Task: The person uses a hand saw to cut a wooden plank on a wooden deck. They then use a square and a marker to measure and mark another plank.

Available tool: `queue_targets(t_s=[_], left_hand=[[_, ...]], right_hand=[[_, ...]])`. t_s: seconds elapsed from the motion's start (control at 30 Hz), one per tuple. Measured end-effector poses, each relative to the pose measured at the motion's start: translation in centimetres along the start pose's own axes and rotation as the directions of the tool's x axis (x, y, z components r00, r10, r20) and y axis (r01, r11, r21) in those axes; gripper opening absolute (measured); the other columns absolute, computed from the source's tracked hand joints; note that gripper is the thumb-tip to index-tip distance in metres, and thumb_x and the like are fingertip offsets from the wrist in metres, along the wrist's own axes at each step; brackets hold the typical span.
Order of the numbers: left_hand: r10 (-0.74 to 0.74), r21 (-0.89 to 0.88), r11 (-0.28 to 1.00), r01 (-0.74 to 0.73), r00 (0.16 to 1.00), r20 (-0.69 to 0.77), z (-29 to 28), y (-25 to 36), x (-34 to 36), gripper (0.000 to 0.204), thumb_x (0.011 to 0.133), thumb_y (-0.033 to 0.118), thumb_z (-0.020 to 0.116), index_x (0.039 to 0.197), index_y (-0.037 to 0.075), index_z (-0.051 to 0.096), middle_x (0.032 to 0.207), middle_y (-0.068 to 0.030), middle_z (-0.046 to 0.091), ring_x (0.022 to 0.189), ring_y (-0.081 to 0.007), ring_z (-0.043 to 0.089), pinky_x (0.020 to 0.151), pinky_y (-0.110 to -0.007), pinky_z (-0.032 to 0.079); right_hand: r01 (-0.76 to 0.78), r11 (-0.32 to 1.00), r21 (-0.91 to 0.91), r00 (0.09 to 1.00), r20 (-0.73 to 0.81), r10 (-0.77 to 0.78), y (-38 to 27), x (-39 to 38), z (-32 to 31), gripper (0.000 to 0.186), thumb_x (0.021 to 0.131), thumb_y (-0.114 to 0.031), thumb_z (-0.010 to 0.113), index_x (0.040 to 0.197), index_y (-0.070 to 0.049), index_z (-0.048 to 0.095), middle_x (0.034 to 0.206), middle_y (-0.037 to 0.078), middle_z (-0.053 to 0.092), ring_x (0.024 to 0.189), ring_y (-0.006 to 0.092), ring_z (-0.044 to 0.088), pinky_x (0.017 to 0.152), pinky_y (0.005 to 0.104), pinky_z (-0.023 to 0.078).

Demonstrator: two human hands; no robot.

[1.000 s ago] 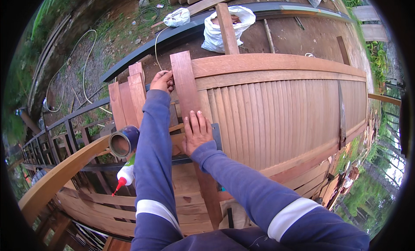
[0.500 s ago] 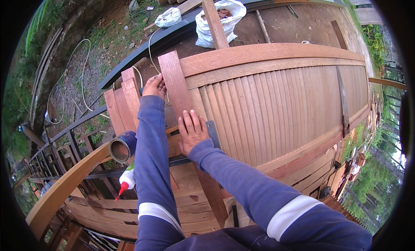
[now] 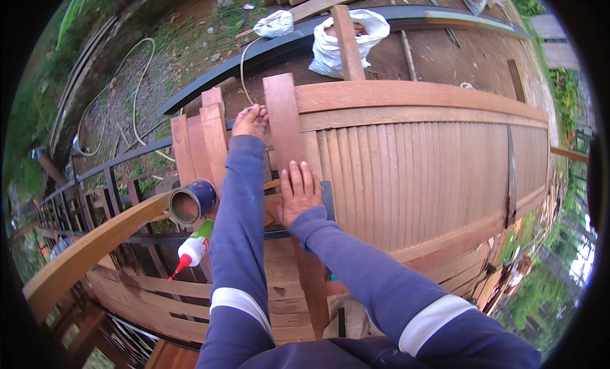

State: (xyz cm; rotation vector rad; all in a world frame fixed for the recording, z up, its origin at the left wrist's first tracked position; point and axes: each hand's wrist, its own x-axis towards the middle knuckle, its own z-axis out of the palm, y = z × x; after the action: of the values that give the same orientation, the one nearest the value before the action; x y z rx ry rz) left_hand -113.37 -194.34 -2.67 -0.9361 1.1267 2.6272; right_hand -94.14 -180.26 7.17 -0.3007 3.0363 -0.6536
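A reddish-brown wooden board lies across the left end of a slatted wooden shutter panel. My right hand rests on the board's lower part, its fingers stretched out flat. At the board's left edge, farther off, my left hand is closed in a pinch; whatever sits between its fingertips is too small to make out. A flat grey metal piece lies beside my right hand, on the panel's edge.
Left of my left forearm are an open dark blue can and a white glue bottle with a red nozzle. Short boards lie nearby. Beyond the panel stand a white sack and an upright-looking timber; a dark metal beam crosses the ground.
The whole view has shifted, so the panel and both hands appear farther right and slightly lower. Both hands keep their places at the board; more of the glue bottle shows.
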Motion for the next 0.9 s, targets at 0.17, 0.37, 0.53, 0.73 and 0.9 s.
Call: queue_targets(t_s=[0.17, 0.37, 0.53, 0.73, 0.9], left_hand=[[0.024, -0.094, 0.995, -0.030, 0.998, -0.061, 0.7, -0.1, -0.5, 0.010, 0.091, 0.005, 0.065, 0.099, 0.006, 0.058, 0.090, -0.0068, 0.067, 0.081, -0.0166, 0.066, 0.077, -0.031, 0.058], [0.021, -0.200, 0.979, -0.046, 0.992, -0.126, 0.7, -0.2, 0.0, 0.009, 0.092, 0.004, 0.064, 0.099, 0.004, 0.058, 0.090, -0.0076, 0.066, 0.082, -0.0167, 0.066, 0.080, -0.033, 0.059], [0.011, -0.307, 0.949, -0.072, 0.980, -0.197, 0.4, -0.5, 0.8, 0.006, 0.092, 0.003, 0.063, 0.097, 0.004, 0.059, 0.088, -0.0072, 0.066, 0.081, -0.0168, 0.066, 0.081, -0.033, 0.059], [0.014, -0.381, 0.920, -0.093, 0.979, -0.204, 0.6, -0.5, 1.6, 0.004, 0.092, 0.004, 0.062, 0.096, 0.003, 0.060, 0.087, -0.0070, 0.066, 0.080, -0.0167, 0.066, 0.078, -0.032, 0.060], [-0.008, -0.438, 0.895, -0.089, 0.976, -0.216, 0.7, -0.6, 2.3, 0.004, 0.092, 0.004, 0.062, 0.095, 0.002, 0.060, 0.086, -0.0071, 0.065, 0.080, -0.0172, 0.066, 0.078, -0.032, 0.060]], right_hand=[[-0.012, 1.000, -0.007, 0.999, 0.051, 0.012, -0.1, 0.1, -0.2, 0.076, 0.075, -0.028, 0.064, 0.143, -0.003, 0.039, 0.153, 0.019, 0.027, 0.144, 0.0387, 0.020, 0.116, 0.0544, 0.020], [0.004, 0.999, -0.052, 0.999, 0.039, -0.001, -0.6, 0.2, 0.0, 0.075, 0.073, -0.024, 0.063, 0.141, 0.000, 0.041, 0.152, 0.021, 0.028, 0.143, 0.0408, 0.021, 0.115, 0.0544, 0.020], [0.035, 0.998, -0.045, 0.999, 0.012, -0.035, -0.7, 0.1, 0.1, 0.073, 0.074, -0.023, 0.063, 0.139, 0.002, 0.042, 0.151, 0.024, 0.028, 0.142, 0.0435, 0.022, 0.114, 0.0557, 0.022], [0.051, 0.997, -0.062, 0.999, 0.015, -0.051, -0.5, 0.2, 0.3, 0.071, 0.075, -0.023, 0.061, 0.139, 0.003, 0.042, 0.149, 0.025, 0.030, 0.141, 0.0451, 0.022, 0.113, 0.0571, 0.023], [0.057, 0.996, -0.073, 0.998, 0.004, -0.057, -0.5, 0.3, 0.4, 0.073, 0.074, -0.022, 0.061, 0.138, 0.004, 0.041, 0.148, 0.026, 0.030, 0.141, 0.0450, 0.022, 0.113, 0.0572, 0.024]])
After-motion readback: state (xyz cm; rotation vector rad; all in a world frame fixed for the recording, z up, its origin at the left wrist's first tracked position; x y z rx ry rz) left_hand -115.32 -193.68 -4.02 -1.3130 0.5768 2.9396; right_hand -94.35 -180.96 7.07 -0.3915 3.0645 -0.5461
